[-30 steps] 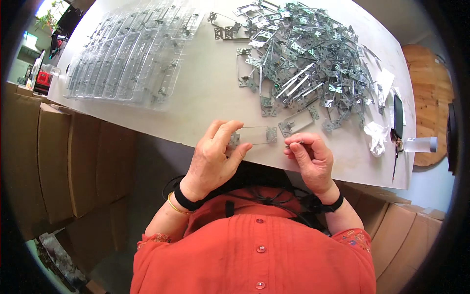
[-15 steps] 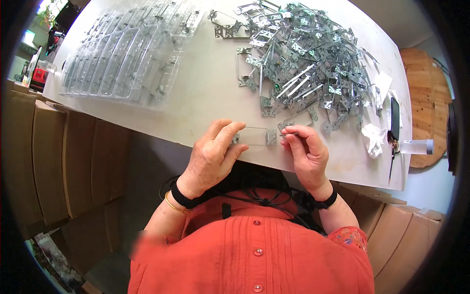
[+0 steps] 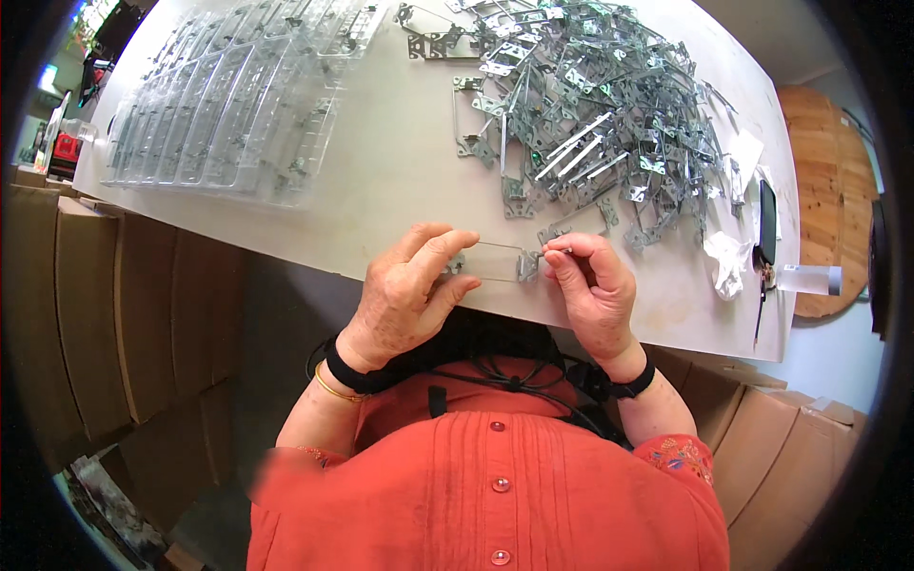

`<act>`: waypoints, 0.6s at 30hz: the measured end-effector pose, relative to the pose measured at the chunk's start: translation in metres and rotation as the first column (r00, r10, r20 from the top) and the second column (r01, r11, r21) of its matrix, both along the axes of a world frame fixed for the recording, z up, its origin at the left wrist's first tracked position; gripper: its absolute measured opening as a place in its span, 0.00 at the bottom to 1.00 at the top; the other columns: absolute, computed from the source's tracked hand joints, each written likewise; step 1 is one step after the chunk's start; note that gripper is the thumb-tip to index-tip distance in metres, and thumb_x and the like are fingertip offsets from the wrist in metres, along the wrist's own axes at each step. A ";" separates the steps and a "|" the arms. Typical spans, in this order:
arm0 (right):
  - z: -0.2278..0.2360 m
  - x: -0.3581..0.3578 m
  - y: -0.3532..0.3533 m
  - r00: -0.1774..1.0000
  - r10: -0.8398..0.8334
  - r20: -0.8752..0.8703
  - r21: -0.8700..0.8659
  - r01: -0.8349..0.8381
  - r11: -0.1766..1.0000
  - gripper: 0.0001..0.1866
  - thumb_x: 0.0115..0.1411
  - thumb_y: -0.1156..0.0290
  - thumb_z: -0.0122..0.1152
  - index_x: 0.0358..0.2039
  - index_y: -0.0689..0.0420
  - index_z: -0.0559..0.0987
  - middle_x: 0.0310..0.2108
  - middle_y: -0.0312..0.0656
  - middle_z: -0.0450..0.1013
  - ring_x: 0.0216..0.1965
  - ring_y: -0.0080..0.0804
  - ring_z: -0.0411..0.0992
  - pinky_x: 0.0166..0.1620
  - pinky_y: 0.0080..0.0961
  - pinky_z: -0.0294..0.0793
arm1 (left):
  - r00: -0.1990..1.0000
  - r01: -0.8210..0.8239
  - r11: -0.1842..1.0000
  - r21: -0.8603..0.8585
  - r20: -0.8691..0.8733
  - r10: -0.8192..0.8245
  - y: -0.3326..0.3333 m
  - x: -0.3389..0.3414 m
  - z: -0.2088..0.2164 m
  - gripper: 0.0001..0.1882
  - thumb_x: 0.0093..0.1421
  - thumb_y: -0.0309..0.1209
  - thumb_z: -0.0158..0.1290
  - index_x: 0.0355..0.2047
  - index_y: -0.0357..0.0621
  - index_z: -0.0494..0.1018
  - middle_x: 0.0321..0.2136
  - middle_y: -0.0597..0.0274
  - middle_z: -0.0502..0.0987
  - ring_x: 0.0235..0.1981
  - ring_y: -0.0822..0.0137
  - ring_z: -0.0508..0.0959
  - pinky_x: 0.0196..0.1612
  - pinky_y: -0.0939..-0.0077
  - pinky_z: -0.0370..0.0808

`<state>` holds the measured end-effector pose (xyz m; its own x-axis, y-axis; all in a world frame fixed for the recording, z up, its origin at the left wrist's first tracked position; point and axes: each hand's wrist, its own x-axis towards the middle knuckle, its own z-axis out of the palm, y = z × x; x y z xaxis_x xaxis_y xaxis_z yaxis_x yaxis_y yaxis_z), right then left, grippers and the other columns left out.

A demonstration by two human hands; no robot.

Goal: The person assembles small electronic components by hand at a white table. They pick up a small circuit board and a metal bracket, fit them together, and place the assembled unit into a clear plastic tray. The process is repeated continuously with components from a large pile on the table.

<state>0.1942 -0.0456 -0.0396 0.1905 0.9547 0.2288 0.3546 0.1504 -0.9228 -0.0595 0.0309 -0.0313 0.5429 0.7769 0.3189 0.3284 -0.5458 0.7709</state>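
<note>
Near the table's front edge, my left hand (image 3: 405, 290) is closed on one end of a metal bracket frame (image 3: 526, 266). Two thin parallel rods join the frame's end plates, and my fingers cover most of the left plate. Close by its right end plate, my right hand (image 3: 598, 285) pinches a small thin metal pin (image 3: 566, 251) between thumb and forefinger. Whether the pin touches the plate is too small to tell. Just beyond my right fingers lies another loose bracket frame (image 3: 583, 221). A large tangled pile of metal bracket frames (image 3: 609, 114) spreads behind it.
Clear plastic trays (image 3: 214, 124) with compartments stand at the back left. Along the right lie a crumpled tissue (image 3: 728, 262), a dark phone-like object (image 3: 767, 224) and a clear cylinder (image 3: 807, 280). Cardboard boxes (image 3: 86, 314) line the left below the table, with more boxes (image 3: 762, 438) at right.
My right fingertips have come up slightly, closer to the frame's right end plate, and the pin is turned a little. The left hand keeps its grip. The whole view has shifted slightly.
</note>
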 end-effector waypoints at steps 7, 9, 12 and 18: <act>0.002 -0.001 0.001 0.998 0.011 0.057 0.010 -0.012 1.000 0.07 0.69 0.79 0.70 0.47 0.59 0.83 0.39 0.39 0.80 0.34 0.25 0.77 0.39 0.22 0.77 | 0.999 -0.006 0.999 -0.038 0.035 0.008 -0.001 0.001 0.001 0.23 0.60 0.23 0.70 0.56 0.40 0.80 0.48 0.53 0.80 0.35 0.64 0.83 0.34 0.72 0.83; 0.002 -0.001 0.001 0.999 0.015 0.048 0.008 -0.016 1.000 0.07 0.70 0.79 0.70 0.47 0.59 0.84 0.39 0.39 0.80 0.34 0.25 0.77 0.39 0.22 0.77 | 0.999 -0.006 1.000 -0.030 0.035 0.007 -0.001 0.001 0.002 0.24 0.59 0.23 0.71 0.56 0.41 0.80 0.48 0.53 0.81 0.35 0.64 0.83 0.34 0.72 0.83; 0.003 -0.001 0.001 0.999 0.021 0.048 0.004 -0.022 1.000 0.07 0.70 0.79 0.69 0.47 0.59 0.84 0.39 0.40 0.80 0.34 0.25 0.78 0.40 0.22 0.78 | 1.000 0.003 1.000 -0.013 0.012 -0.003 0.001 -0.001 0.003 0.24 0.60 0.24 0.71 0.57 0.41 0.80 0.48 0.53 0.81 0.35 0.65 0.83 0.34 0.73 0.83; 0.007 -0.001 0.003 0.996 0.036 0.087 0.024 -0.038 0.999 0.08 0.70 0.80 0.69 0.48 0.59 0.84 0.39 0.40 0.81 0.34 0.24 0.78 0.40 0.22 0.78 | 1.000 0.006 1.000 -0.022 0.005 -0.006 0.000 -0.002 0.003 0.24 0.60 0.24 0.71 0.57 0.41 0.80 0.48 0.54 0.81 0.34 0.65 0.83 0.33 0.73 0.82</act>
<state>0.1933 -0.0424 -0.0324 0.1335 0.9542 0.2676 0.4266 0.1884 -0.8846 -0.0616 0.0309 -0.0287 0.5457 0.7806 0.3047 0.3211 -0.5306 0.7844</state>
